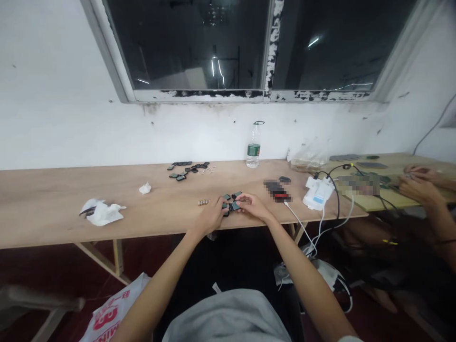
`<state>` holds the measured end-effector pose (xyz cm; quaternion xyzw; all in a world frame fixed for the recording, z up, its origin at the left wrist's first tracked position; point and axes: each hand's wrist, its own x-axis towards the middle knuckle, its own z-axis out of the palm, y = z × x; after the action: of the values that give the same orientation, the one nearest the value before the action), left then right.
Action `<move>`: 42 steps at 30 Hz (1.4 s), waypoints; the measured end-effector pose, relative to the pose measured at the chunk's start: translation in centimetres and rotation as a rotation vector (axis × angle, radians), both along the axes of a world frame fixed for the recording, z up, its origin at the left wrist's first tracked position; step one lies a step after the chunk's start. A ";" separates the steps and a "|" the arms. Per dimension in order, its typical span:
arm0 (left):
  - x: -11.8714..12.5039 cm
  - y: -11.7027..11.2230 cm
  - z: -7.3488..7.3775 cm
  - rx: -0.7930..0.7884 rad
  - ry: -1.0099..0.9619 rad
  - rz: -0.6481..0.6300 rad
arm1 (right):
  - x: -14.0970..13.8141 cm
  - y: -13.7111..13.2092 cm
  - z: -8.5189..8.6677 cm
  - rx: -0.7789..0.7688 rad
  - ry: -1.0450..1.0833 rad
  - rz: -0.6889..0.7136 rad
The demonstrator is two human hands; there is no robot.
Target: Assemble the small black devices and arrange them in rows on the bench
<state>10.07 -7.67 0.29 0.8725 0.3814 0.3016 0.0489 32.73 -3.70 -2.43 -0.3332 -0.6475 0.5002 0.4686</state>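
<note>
Small dark rectangular pieces with grey-green faces lie close together between my hands near the table's front edge. My right hand [252, 207] has thumb and fingers closed on the edge of one dark rectangular piece [234, 206]. Another such piece [237, 195] lies just beyond its fingertips. My left hand [210, 217] curls its fingers against a dark piece [225, 212] at the left of the group; the fingers partly cover it. Left of that hand is a short row of small brownish-silver round pieces [203, 202].
More dark pieces [181, 176] lie towards the wall, near small white bits. A water bottle [253, 151] stands at the back. Crumpled tissue [105, 213] is on the left. A white power strip [318, 192] with cables sits right. A co-worker's hands [420, 180] are far right.
</note>
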 end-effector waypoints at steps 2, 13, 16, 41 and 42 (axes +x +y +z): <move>0.3 -0.1 -0.2 0.046 0.010 0.032 | 0.0 -0.2 0.2 -0.027 0.026 0.019; 1.1 -0.3 -0.4 0.052 -0.022 0.054 | -0.3 -0.7 0.9 -0.032 0.085 0.029; 1.1 -0.1 -0.5 0.043 -0.037 0.054 | -0.3 -0.6 0.8 -0.030 0.102 0.036; 2.0 -0.4 -0.4 -0.328 -0.596 0.049 | 0.2 -1.0 1.1 -0.037 0.131 0.154; 2.1 -0.4 -0.6 -0.362 -0.620 0.044 | 0.2 -1.1 1.1 -0.039 0.125 0.171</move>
<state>12.21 -8.07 -0.26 0.7084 0.4142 0.4805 0.3094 32.96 -4.78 -1.31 -0.2536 -0.6333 0.5707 0.4570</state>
